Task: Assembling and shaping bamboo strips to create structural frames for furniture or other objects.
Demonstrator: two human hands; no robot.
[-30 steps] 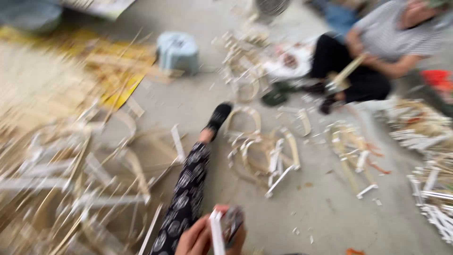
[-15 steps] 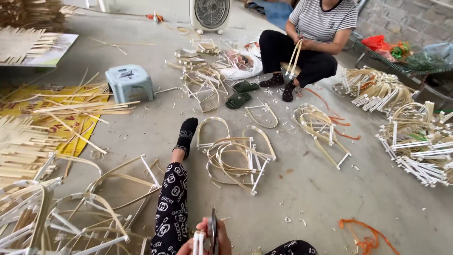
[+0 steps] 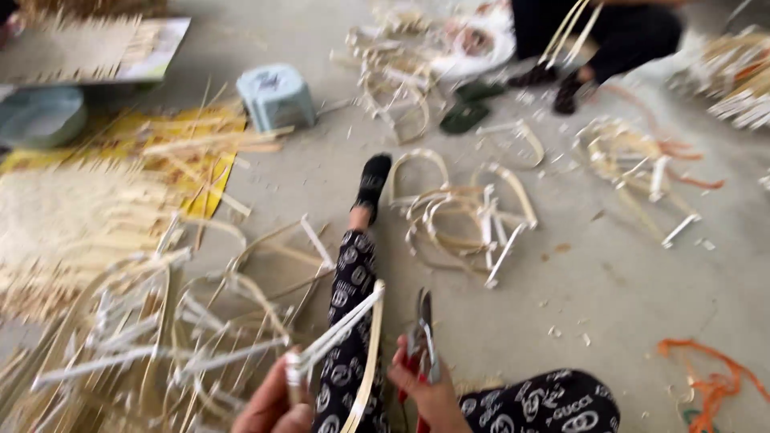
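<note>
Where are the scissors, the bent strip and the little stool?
Shears (image 3: 423, 333), head view, on the metal blades.
Bent cane strip (image 3: 370, 353), head view, on its curved middle.
Small plastic stool (image 3: 277, 96), head view, on its top.

Soft, even daylight, faint shadows, no glare; strong motion blur throughout, worst at left, source perhaps overhead.

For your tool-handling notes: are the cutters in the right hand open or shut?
Shut: the cutters' blades lie together, pointing up, in the right hand.
</note>
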